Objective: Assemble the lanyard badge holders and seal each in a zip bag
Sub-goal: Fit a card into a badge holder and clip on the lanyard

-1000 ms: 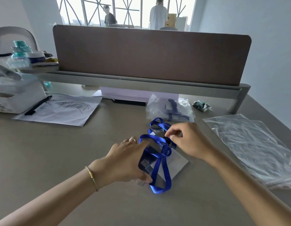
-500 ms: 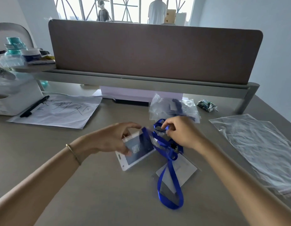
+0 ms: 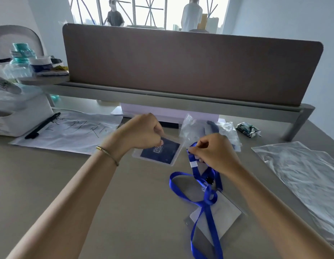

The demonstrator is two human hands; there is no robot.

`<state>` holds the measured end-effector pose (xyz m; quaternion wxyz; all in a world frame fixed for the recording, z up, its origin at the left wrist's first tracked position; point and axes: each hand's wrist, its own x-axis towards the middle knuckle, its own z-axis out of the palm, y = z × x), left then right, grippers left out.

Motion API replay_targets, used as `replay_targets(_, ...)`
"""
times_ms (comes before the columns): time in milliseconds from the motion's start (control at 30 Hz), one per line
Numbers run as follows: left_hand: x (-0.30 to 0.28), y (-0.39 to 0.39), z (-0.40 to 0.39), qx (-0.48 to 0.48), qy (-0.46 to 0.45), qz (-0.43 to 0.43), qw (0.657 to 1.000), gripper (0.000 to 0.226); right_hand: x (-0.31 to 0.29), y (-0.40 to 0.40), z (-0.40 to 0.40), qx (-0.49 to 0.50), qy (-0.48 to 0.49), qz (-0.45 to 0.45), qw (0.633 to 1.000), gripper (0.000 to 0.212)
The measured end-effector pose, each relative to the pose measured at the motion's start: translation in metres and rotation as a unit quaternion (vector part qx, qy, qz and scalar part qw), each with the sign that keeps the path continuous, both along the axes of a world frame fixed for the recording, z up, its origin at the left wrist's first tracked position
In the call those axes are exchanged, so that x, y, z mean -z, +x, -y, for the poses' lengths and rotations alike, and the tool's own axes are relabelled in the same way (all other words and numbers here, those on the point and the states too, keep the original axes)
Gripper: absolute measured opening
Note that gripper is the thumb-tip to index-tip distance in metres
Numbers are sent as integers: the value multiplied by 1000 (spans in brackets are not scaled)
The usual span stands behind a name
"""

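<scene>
My left hand pinches the top edge of a clear badge holder with a dark blue card and QR code inside, held just above the desk. To its right, my right hand is closed on the upper end of a blue lanyard. The strap loops down over the desk and across a second white badge card lying flat. A black clip sits on the strap just below my right hand. A pile of clear zip bags lies at the right.
A crumpled bag with a packed lanyard lies behind my hands, a small dark packet beside it. At left are a sheet of paper with a black pen and a white box. A brown divider panel closes the desk's far side.
My left hand lifted the badge holder away from the lanyard and carried it up and back. My right hand raised the lanyard's end, and the strap uncoiled over the white card.
</scene>
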<state>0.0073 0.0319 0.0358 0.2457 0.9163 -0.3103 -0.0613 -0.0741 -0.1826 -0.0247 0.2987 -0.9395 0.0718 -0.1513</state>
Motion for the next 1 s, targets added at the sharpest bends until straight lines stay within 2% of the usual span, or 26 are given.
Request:
replay_targets(133, 11, 6, 2, -7, -48, 5, 999, 12, -14, 3, 0, -13, 167, 4, 986, 14)
replay_targets(233, 15, 6, 1, 8, -47, 41, 998, 15, -19, 2, 1, -26, 324, 29, 945, 22)
replay_targets(300, 16, 3, 5, 8, -64, 50, 997, 16, -20, 2, -3, -30, 393, 39, 918, 21)
replay_targets(400, 19, -4, 17, 22, -90, 54, 994, 20, -21, 3, -7, -37, 424, 43, 904, 17)
replay_targets(533, 25, -8, 29, 26, -110, 132, 985, 23, -22, 4, -11, -36, 450, 53, 891, 8)
replay_targets(633, 30, -10, 34, -5, -173, 164, 971, 31, -21, 3, -14, -33, 477, 57, 876, 12)
replay_targets(733, 35, -15, 39, -36, -246, 156, 956, 39, -21, 3, -15, -32, 484, 53, 873, 14)
replay_targets(833, 40, -19, 44, -31, -299, 114, 947, 35, -23, 3, -13, -30, 495, 55, 867, 17)
replay_targets(1000, 42, -25, 45, -48, -405, 70, 911, 27, -23, 1, -16, -33, 492, 50, 869, 24)
